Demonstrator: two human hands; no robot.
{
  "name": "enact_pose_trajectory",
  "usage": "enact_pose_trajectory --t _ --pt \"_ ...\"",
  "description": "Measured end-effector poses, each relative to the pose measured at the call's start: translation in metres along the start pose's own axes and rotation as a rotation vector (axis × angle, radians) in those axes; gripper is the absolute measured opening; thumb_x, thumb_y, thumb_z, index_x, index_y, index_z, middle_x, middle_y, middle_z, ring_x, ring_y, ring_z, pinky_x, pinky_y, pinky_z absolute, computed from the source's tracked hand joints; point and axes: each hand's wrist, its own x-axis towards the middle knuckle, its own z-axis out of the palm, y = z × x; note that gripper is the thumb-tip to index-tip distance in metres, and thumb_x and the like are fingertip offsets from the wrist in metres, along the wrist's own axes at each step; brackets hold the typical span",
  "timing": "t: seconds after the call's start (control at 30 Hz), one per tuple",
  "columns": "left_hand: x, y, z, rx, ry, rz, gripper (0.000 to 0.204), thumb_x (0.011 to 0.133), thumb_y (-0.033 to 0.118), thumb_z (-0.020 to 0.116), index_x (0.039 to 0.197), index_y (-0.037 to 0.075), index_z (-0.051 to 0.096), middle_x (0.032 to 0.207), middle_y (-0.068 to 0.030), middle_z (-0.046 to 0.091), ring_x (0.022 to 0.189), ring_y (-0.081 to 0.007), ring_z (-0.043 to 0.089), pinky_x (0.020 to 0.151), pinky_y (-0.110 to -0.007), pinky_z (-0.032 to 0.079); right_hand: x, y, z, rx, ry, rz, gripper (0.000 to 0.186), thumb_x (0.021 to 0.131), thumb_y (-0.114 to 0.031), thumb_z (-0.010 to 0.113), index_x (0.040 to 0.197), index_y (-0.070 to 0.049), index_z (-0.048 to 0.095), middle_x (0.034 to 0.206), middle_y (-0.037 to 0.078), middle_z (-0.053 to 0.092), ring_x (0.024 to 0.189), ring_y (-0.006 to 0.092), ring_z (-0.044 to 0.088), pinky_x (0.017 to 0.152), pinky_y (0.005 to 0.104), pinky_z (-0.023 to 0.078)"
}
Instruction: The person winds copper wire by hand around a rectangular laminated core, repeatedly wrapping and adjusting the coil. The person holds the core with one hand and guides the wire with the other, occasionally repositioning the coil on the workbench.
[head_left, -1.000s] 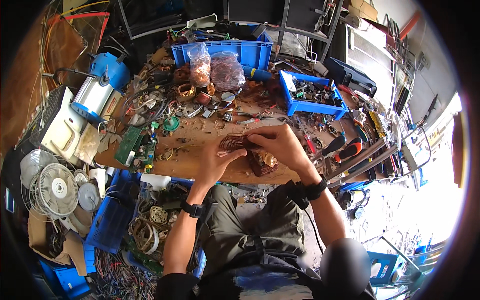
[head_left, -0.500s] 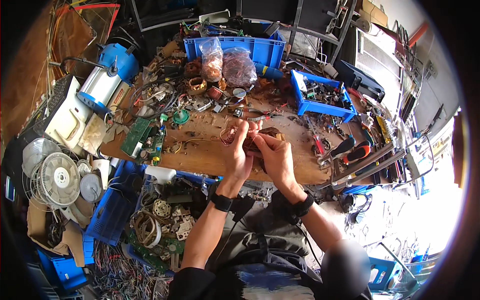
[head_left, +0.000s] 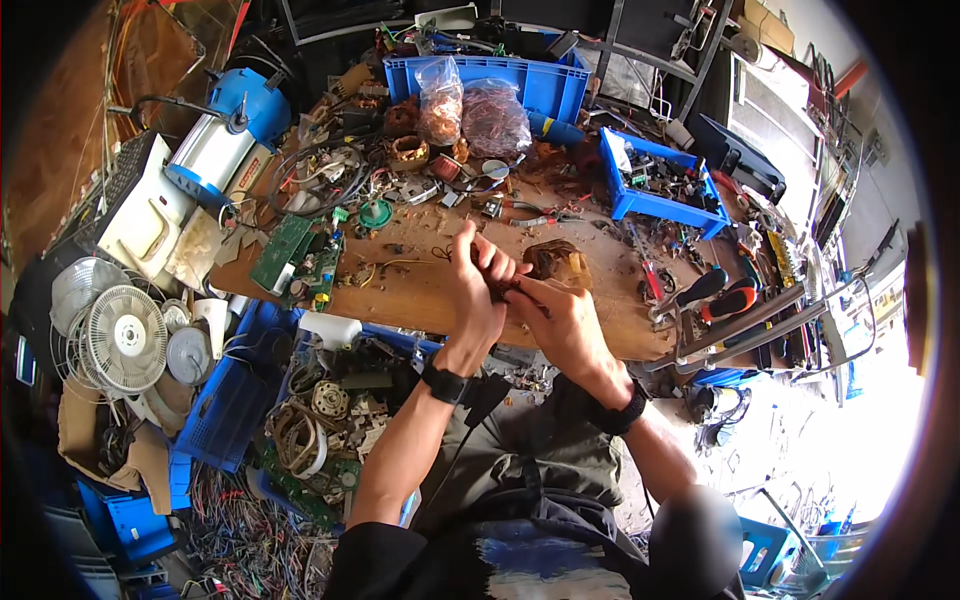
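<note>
One left hand (head_left: 477, 292), one right hand (head_left: 562, 318) and one brown wire coil (head_left: 545, 257) are toward the tabletop's (head_left: 400, 308) near edge; two filled clear bags (head_left: 496, 118) and one large blue bin (head_left: 568, 92) stand along its far edge, one shallow blue crate (head_left: 660, 210) toward its far right corner.

The head view looks down and forward from the wearer's head over the workbench (head_left: 400, 300), upright, with the wearer's left at frame left. The left hand (head_left: 480, 295) and right hand (head_left: 562, 318) show near the center, fairly close; the shirt (head_left: 555, 562), nearer yet, fills the bottom. The wide fisheye (left of a side-by-side pair) curves the bench's front edge, darkens the corners and takes in a fan (head_left: 128, 337) at far left.
</note>
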Motion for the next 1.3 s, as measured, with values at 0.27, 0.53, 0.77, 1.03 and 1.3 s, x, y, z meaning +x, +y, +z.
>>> enact_pose_trajectory --t 0.27,0.53,0.77,1.03,1.3 --pt "-0.005 -0.024 -0.015 0.542 -0.064 0.415 0.066 0.098 0.000 0.072 0.151 0.006 0.033 0.123 -0.0105 0.057 0.103 -0.0168 0.064 0.096 -0.038 0.060 0.001 -0.011 -0.002 -0.027 0.024 0.107 0.030 0.094 -0.014 0.075 0.122 -0.005 0.076 0.089 0.020 0.075 0.082 0.0387 0.075 0.073 0.0435 0.058" --pt "-0.036 -0.017 -0.007 0.565 -0.221 0.461 0.079 0.098 0.003 0.075 0.160 0.008 0.026 0.115 -0.0083 0.063 0.094 -0.0137 0.065 0.091 -0.031 0.057 -0.001 -0.008 -0.005 0.249 0.042 0.227 0.025 0.091 -0.015 0.078 0.113 -0.003 0.071 0.093 0.021 0.077 0.089 0.0384 0.077 0.077 0.0432 0.061" --pt "-0.014 -0.010 -0.015 0.461 -0.203 0.208 0.019 0.106 0.016 0.068 0.104 -0.002 0.065 0.085 -0.0032 0.061 0.075 -0.0121 0.061 0.100 -0.046 0.060 -0.021 0.004 0.002 0.403 0.042 0.188 0.027 0.090 -0.011 0.079 0.115 0.000 0.075 0.101 0.020 0.078 0.089 0.0309 0.078 0.079 0.0368 0.062" --pt "-0.007 -0.003 0.002 0.469 0.107 0.014 0.046 0.105 0.041 0.068 0.073 0.015 0.047 0.062 0.0048 0.037 0.053 -0.0081 0.040 0.058 -0.036 0.058 -0.039 0.005 -0.001 0.195 0.070 0.098 0.021 0.092 -0.014 0.080 0.107 0.000 0.076 0.095 0.017 0.076 0.078 0.0270 0.076 0.070 0.0357 0.061" --pt "-0.015 -0.011 -0.033 0.834 0.036 0.318 0.045 0.105 0.028 0.070 0.139 0.015 0.042 0.121 -0.0051 0.050 0.108 -0.0123 0.054 0.093 -0.043 0.059 -0.037 0.060 -0.044 0.166 0.283 0.356 0.040 0.096 -0.025 0.081 0.124 -0.003 0.064 0.105 0.011 0.068 0.090 0.0201 0.068 0.083 0.0347 0.058"
